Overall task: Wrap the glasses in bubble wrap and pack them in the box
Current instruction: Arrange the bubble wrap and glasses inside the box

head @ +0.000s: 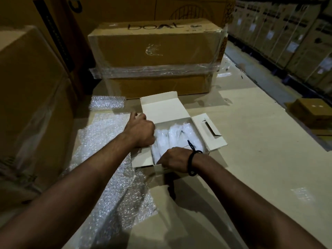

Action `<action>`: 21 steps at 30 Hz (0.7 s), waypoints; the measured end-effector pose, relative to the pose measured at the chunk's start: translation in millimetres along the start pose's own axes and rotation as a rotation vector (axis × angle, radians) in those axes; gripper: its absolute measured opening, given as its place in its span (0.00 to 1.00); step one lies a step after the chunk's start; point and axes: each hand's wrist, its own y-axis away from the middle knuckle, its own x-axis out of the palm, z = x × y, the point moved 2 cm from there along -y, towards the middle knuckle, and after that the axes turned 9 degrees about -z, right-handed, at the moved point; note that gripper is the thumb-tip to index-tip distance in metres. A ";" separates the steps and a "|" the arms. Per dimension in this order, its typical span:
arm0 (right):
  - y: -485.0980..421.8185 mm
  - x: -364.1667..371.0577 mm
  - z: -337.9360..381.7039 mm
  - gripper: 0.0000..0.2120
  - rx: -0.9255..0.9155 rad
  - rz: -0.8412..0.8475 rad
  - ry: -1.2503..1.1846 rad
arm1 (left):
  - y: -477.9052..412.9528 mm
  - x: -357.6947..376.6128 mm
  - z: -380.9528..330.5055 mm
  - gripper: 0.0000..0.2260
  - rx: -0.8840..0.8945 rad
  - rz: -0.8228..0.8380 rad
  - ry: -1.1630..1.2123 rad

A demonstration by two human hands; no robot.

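White box [161, 108]: cardboard, on the pale counter [251, 159], lid flap standing up at the back, slotted side flap [206, 132] spread out to its right.
Glasses [172, 139]: inside the white box, each bundled in bubble wrap, lying side by side; the glass itself cannot be made out through the wrap.
Left hand [140, 132]: on the left rim of the white box, its grip curled over that edge near the base of the lid.
Right hand [175, 159]: on the near rim of the white box, its grip curled down over the front wall, fingertips hidden; a black cord bracelet [192, 162] is on the wrist.
Bubble wrap sheet [111, 177]: spread flat left of the white box, partly under the left forearm.
Bubble wrap scrap [107, 103]: beyond the sheet, left of the box lid.
Taped brown carton [156, 56]: just behind the white box, banded with clear tape.
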 end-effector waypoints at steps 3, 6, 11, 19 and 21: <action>-2.8 -2.8 2.7 0.11 -0.031 0.057 0.046 | -2.0 -5.5 -9.6 0.14 0.003 0.133 -0.036; -1.6 -9.6 2.5 0.12 -0.057 0.041 0.004 | -2.7 -10.6 -15.5 0.14 0.023 0.235 -0.080; -3.9 -17.3 -4.9 0.13 0.040 -0.218 -0.115 | -8.7 -17.4 -3.4 0.13 -0.014 0.278 0.078; -28.8 -13.7 7.2 0.10 0.162 -0.228 0.019 | -11.1 -12.8 -12.8 0.14 -0.028 0.016 -0.083; -29.1 -17.9 8.4 0.11 0.154 -0.207 -0.003 | -11.6 -9.4 -18.3 0.15 -0.026 0.012 -0.131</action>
